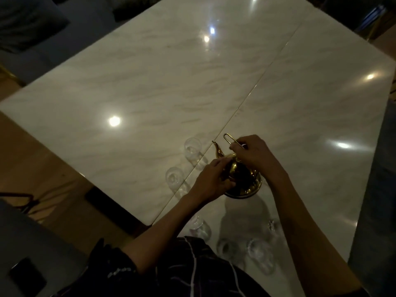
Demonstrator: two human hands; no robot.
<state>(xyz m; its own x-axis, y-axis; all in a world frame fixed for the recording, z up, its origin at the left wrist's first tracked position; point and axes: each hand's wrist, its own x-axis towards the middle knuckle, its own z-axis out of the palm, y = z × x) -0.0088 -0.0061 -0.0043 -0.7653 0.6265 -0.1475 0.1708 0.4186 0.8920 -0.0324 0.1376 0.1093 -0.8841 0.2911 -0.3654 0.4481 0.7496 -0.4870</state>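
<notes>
table (150,82): stretching through a dim room, showing pale marble veins, mirroring bright spots of lamp light.
seam (267,67): cutting slantwise from the far edge down to the near edge, passing just left of the teapot.
teapot (232,168): standing upright close to the near edge, shining gold, pointing its spout (217,150) toward the far left corner.
dish (254,188): sitting under the teapot, gold and round, showing only along its right rim.
handle (228,138): rising above the teapot as a thin wire loop, leaning toward the far edge.
left hand (212,179): curling round the teapot's left side and gripping it, fingertips reaching up near the lid.
right hand (255,153): closing over the top, pinching the handle between thumb and fingers.
glass by the spout (192,150): standing clear and upright just left of the teapot, on the seam.
second glass (174,177): standing nearer the near edge, left of the seam, beside the left wrist.
near glasses (259,254): clustering at the near edge between the two forearms, looking blurred.
chair (32,243): waiting grey off the near left corner, carrying a dark phone (25,277).
</notes>
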